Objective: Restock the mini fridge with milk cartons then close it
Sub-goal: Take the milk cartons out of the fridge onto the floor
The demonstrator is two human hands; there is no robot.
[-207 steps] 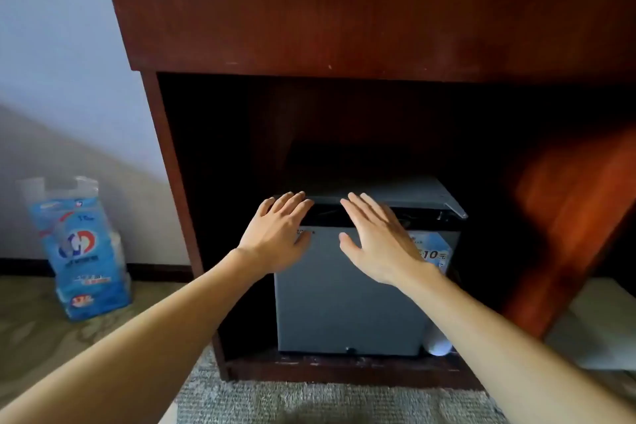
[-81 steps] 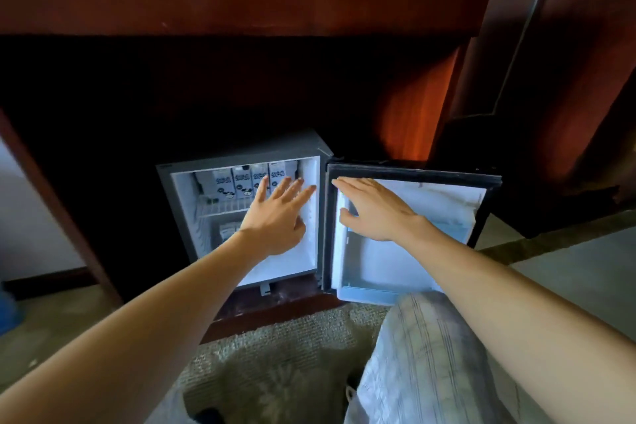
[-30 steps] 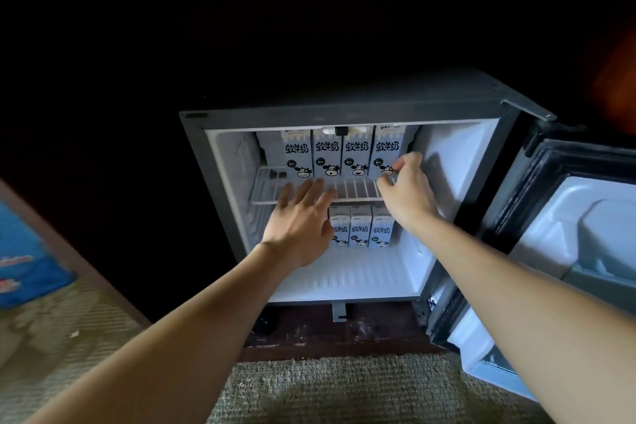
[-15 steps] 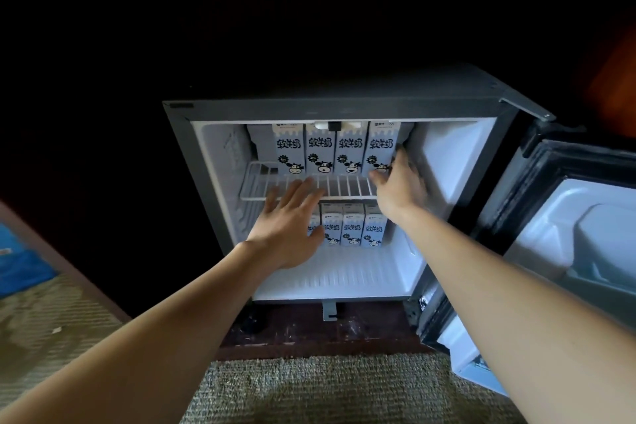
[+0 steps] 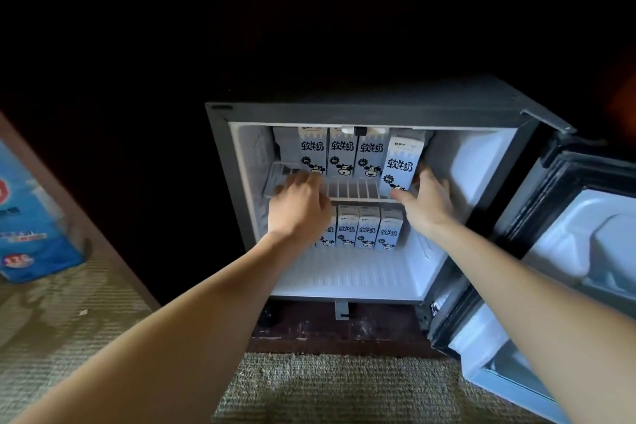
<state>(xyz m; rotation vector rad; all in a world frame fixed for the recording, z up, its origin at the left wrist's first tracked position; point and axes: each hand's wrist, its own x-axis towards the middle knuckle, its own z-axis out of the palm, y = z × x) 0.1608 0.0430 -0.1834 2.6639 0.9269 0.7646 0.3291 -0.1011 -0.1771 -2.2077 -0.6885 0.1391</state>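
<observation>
**A:** Where's the carton?

**B:** In the right hand [image 5: 426,203], at the right end of the fridge's [image 5: 344,110] upper shelf [image 5: 351,189]. The thumb is on the carton's [image 5: 401,162] lower front and the fingers wrap its far side. It leans, with its foot forward of the row [image 5: 340,155] standing just left of that hand.

**A:** And the left hand?

**B:** The left hand [image 5: 299,208] lies on the shelf's front edge with its fingers bent. It's blurred, so I cannot tell whether it grips the wire or only rests there.

**A:** How should it go in?

**B:** I'd straighten it first, then slide it back until its face lines up with the row. Keep the base flat so a corner doesn't snag between wires. Go gently beside the neighbour, since a leaning carton could knock it over. The left hand can steady the shelf.

**A:** Then?

**B:** The lower cartons [image 5: 366,231] beneath both hands look settled. The door [image 5: 585,217], open beyond the right forearm, comes last.
</observation>
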